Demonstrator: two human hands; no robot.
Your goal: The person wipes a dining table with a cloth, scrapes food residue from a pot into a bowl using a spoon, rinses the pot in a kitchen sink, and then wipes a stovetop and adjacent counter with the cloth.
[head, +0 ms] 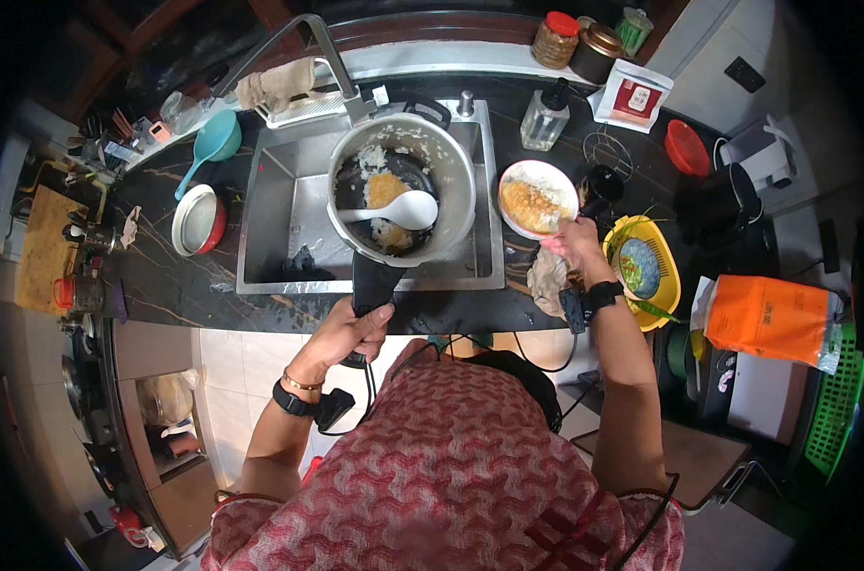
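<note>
My left hand [351, 330] is closed around the black handle [376, 289] of a metal pot [460, 193], which is over the steel sink. Inside the pot are leftover white rice [372, 158], a browned rice crust [385, 188] and a white rice paddle [410, 210]. To the right, my right hand [578, 246] touches the lower right rim of a white bowl [510, 218] on the counter. White rice and a golden crust [535, 207] fill that bowl. Whether my right fingers grip the rim is hard to tell.
A crumpled cloth [548, 280] lies below the bowl. Right of it sits a yellow basket [669, 250] with a bowl and greens. A soap dispenser [544, 118] stands behind. Left of the sink [267, 235] are a red bowl [209, 228] and a teal ladle [220, 137].
</note>
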